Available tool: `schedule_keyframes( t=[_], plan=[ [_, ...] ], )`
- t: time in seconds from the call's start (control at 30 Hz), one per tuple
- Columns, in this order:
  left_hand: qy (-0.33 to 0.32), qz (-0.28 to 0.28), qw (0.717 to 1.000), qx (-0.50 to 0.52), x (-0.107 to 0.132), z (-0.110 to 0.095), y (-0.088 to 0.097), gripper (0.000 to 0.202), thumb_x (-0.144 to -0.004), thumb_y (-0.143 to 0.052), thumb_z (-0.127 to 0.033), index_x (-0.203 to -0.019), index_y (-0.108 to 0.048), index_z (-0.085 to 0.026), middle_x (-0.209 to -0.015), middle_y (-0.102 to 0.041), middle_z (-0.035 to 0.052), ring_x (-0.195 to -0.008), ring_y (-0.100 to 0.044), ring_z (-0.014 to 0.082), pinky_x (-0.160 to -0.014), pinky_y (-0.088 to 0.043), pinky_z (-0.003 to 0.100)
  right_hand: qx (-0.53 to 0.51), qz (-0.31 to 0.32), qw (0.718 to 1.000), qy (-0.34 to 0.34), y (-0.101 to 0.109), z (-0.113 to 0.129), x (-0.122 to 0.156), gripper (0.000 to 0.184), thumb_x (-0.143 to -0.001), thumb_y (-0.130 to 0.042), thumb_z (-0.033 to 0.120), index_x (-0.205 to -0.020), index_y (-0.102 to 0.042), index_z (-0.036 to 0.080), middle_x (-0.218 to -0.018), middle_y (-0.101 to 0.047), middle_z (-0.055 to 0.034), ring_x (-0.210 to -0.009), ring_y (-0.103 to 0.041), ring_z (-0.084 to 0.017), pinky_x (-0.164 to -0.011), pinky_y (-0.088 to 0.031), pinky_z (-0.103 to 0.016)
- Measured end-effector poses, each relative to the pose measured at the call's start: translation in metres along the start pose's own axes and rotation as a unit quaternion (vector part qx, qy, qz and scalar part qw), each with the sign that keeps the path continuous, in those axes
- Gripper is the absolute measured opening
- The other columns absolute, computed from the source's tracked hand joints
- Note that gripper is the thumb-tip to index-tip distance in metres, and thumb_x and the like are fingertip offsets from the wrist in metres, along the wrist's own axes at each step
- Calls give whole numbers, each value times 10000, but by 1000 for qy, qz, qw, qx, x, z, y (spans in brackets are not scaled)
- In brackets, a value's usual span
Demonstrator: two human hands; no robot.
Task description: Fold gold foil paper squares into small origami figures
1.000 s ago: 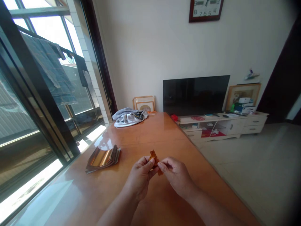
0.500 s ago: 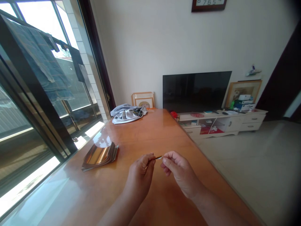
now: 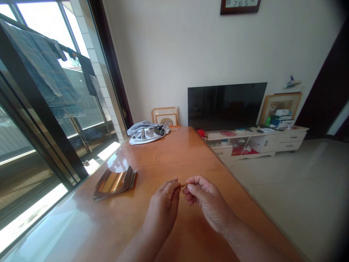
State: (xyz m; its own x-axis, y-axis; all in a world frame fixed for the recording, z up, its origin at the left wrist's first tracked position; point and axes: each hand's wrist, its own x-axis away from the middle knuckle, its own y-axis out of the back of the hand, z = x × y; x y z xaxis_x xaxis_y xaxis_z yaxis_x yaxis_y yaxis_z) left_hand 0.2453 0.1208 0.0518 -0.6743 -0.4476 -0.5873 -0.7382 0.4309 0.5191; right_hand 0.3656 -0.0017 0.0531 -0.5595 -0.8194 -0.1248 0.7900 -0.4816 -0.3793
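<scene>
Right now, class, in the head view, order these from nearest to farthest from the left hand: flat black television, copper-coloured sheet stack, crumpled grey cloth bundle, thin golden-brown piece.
1. Golden-brown piece: pinched in the left hand.
2. Sheet stack: on the glossy brown table, at left.
3. Cloth bundle: at the table's far end.
4. Television: beyond the table, at right.

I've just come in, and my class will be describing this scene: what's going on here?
A person's bare hands are at work over a shiny wooden table. The left hand and right hand pinch a small golden strip between them, its details mostly hidden by the fingers. A curved stack of glossy coppery sheets lies to the left, and a grey cloth bundle rests at the far end.
</scene>
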Motion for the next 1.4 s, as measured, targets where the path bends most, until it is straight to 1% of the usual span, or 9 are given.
schedule_keyframes(
  t=[0.13, 0.27, 0.47, 0.7, 0.87, 1.03, 1.17, 1.3, 1.4],
  plan=[
    [-28, 6, 997, -74, 1, 1, -1, 205, -980, -500, -215, -1099, -663, -249, -1228, -692, 69, -1137, -656, 197, -953, -528, 322, -27, -5, 1000, -13, 0, 0, 1, 195, -881, -691, 345, -977, -629, 186, -875, -720, -64, -753, -610, -163, -707, -473, -309],
    [-41, 5, 994, -105, 1, 1, -1, 210, -987, -488, -213, -1117, -650, -245, -1254, -681, 83, -1148, -657, 201, -951, -538, 324, -43, -6, 999, -22, 0, -1, 0, 177, -876, -692, 319, -966, -624, 183, -863, -715, -62, -752, -611, -162, -712, -471, -311],
    [-17, 15, 997, -79, 1, 1, -2, 180, -987, -501, -226, -1064, -664, -235, -1185, -706, 65, -1109, -669, 186, -944, -526, 297, 6, -9, 1000, 8, 0, -3, -1, 182, -893, -682, 336, -966, -623, 180, -856, -708, -53, -760, -611, -161, -722, -479, -316],
    [15, 25, 999, -38, -2, -4, -3, 163, -969, -537, -229, -1036, -684, -238, -993, -745, 22, -902, -703, 159, -801, -525, 247, 76, -13, 995, 67, -1, -4, -4, 226, -918, -654, 407, -920, -608, 185, -810, -682, -36, -717, -588, -148, -664, -474, -294],
    [24, 25, 999, -29, -1, -3, -4, 173, -965, -538, -228, -1038, -693, -245, -976, -747, 13, -886, -700, 156, -786, -513, 244, 66, -13, 997, 49, -1, -3, -2, 200, -910, -660, 380, -943, -612, 189, -827, -695, -46, -744, -602, -161, -672, -481, -299],
    [22, 28, 999, -22, -1, -2, -4, 193, -973, -515, -245, -1036, -697, -233, -1092, -728, 46, -1003, -679, 182, -881, -490, 272, 33, -14, 999, 11, -1, -2, 0, 146, -900, -648, 320, -958, -614, 191, -857, -703, -54, -754, -605, -169, -637, -464, -289],
    [85, 51, 994, 40, -4, -8, -1, 179, -958, -541, -285, -994, -705, -223, -942, -734, 29, -872, -670, 175, -790, -484, 263, 31, -10, 999, 11, 0, -3, -2, 144, -882, -654, 287, -989, -622, 197, -847, -695, -38, -745, -593, -162, -639, -456, -285],
    [171, 81, 969, 159, -7, -13, 2, 232, -927, -586, -382, -874, -684, -179, -793, -670, 18, -755, -599, 157, -689, -455, 249, 94, -5, 995, 17, 2, -5, -5, 170, -876, -676, 320, -992, -676, 197, -833, -676, -12, -696, -553, -133, -614, -425, -261],
    [195, 89, 953, 213, -6, -11, 1, 283, -903, -614, -431, -823, -658, -163, -748, -620, 11, -733, -561, 147, -679, -441, 248, 128, 14, 991, 49, 4, -7, -7, 201, -881, -683, 368, -973, -712, 192, -897, -702, -30, -802, -606, -165, -738, -474, -291]
  ],
)
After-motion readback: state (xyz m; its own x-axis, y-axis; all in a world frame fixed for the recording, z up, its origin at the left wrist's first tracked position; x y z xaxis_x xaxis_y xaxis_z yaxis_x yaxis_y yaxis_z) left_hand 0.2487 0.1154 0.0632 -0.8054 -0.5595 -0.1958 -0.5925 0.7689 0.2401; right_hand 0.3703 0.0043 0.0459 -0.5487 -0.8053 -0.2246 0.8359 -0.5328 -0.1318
